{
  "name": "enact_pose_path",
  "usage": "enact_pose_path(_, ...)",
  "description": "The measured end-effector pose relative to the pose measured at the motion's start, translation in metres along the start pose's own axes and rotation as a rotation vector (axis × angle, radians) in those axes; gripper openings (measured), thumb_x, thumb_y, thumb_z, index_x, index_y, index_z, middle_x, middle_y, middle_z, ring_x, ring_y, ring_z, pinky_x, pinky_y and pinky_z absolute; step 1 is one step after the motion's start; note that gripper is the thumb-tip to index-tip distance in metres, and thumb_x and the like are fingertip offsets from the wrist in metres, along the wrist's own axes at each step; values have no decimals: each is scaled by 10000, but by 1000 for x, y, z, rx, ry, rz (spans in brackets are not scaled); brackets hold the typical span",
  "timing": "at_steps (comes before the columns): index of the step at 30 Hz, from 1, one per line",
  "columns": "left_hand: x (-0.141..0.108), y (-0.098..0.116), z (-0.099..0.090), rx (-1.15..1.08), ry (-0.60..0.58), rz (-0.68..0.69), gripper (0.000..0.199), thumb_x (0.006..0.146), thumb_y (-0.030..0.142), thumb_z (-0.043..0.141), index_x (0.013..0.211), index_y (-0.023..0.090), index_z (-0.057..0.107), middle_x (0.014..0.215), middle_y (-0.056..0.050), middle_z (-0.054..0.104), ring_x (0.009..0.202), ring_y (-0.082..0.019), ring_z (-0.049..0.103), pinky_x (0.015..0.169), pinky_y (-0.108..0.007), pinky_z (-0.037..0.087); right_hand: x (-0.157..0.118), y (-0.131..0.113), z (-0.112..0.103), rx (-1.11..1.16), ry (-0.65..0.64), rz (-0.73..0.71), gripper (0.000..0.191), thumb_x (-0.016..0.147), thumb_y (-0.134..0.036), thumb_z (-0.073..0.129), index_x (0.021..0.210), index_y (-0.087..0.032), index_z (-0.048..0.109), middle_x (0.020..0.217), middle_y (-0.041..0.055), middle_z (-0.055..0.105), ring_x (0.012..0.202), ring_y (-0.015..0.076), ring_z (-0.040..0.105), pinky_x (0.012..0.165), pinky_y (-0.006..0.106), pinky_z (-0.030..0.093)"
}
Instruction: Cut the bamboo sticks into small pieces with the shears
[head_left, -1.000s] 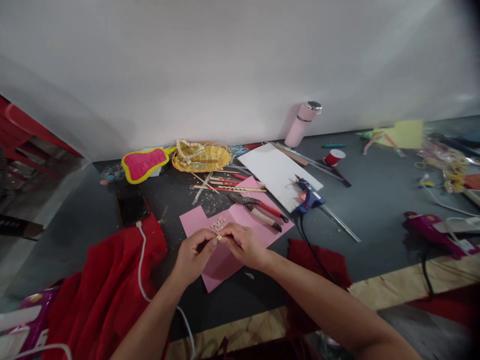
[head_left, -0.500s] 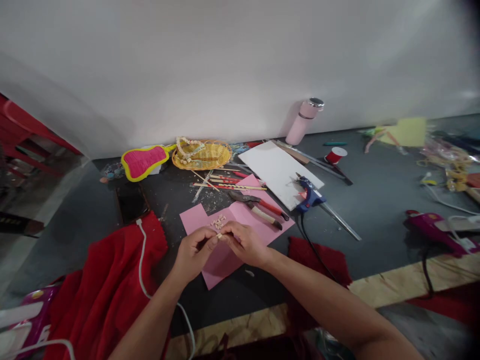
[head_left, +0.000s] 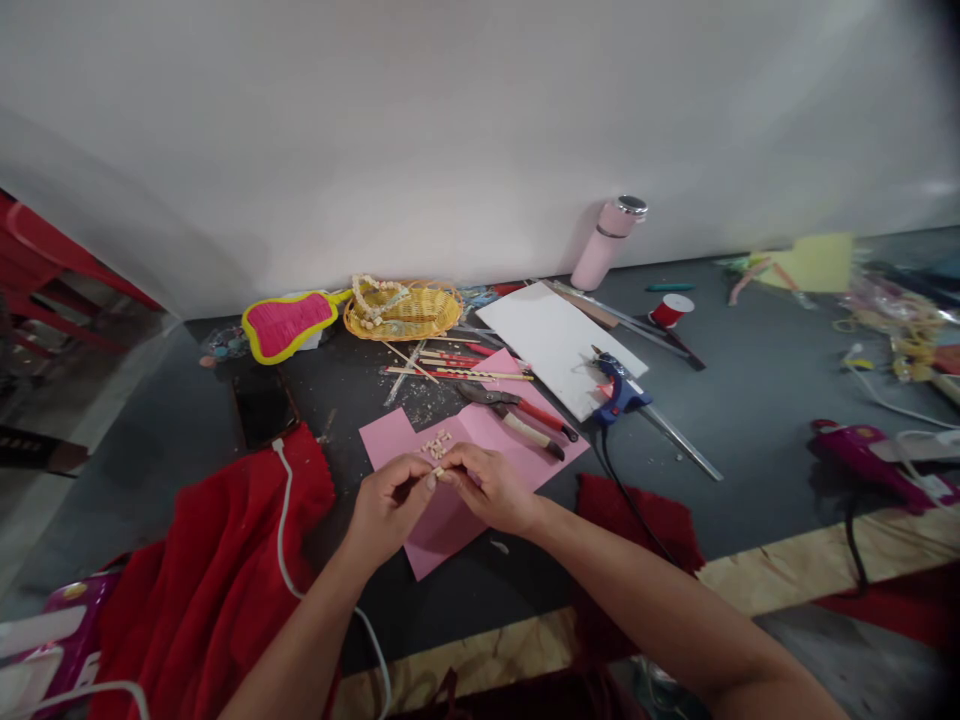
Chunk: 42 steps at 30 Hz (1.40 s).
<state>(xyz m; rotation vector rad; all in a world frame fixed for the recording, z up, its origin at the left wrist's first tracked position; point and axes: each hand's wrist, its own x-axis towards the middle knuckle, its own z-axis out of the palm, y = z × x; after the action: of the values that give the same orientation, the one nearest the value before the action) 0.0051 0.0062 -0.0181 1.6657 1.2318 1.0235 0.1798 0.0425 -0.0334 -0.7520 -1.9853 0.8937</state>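
Observation:
Over a sheet of pink paper, my left hand and my right hand meet at the fingertips. Between them they pinch small pale wooden pieces, whose exact shape is too small to make out. Just beyond the fingers lies a little pile of similar pale pieces on the paper. Pliers with one red and one whitish handle rest on the paper beyond my right hand.
A blue glue gun lies by a white board. Farther back are a wicker basket, red-and-pale sticks, a pink flask and a red thread spool. Red cloth and a phone sit left.
Both hands stay in nearly the same place, fingertips together. The pale piece between them looks slightly turned; the objects on the table have not moved.

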Motion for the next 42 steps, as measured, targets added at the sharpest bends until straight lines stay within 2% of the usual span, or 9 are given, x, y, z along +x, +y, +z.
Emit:
enact_pose_path(27, 2, -1, -1, 67, -21, 25, 131, 883, 259, 520, 865, 185, 626, 832, -29, 654, 762, -142, 599, 700, -231, 453, -2, 1, 0, -1, -5, 19, 99, 909, -259, 482, 886, -199, 558, 788, 29, 613, 707, 135, 581, 668, 244, 470)
enact_pose_path(34, 0, 0, 0, 126, -23, -5, 163, 893, 286, 504, 863, 189, 631, 780, -14, 649, 707, -133, 592, 659, -221, 450, -1, -1, -1, -5, -4, 26, 93, 904, -251, 482, 880, -202, 557, 793, 35, 620, 708, 140, 585, 663, 250, 477)
enact_pose_path(39, -3, 0, 2, 86, 8, -59, 179, 890, 300, 509, 990, 186, 605, 864, -33, 671, 775, -151, 635, 686, -229, 478, -1, -1, -1, 16, -16, 58, 100, 909, -251, 476, 883, -204, 560, 793, 32, 629, 717, 139, 598, 674, 252, 486)
enact_pose_path(42, -3, 0, 3, 127, 26, -57, 150, 890, 296, 505, 942, 187, 595, 820, -12, 658, 718, -132, 623, 657, -213, 468, -1, 0, -1, 16, -14, 60, 96, 905, -244, 485, 877, -200, 564, 790, 30, 627, 717, 136, 596, 672, 247, 482)
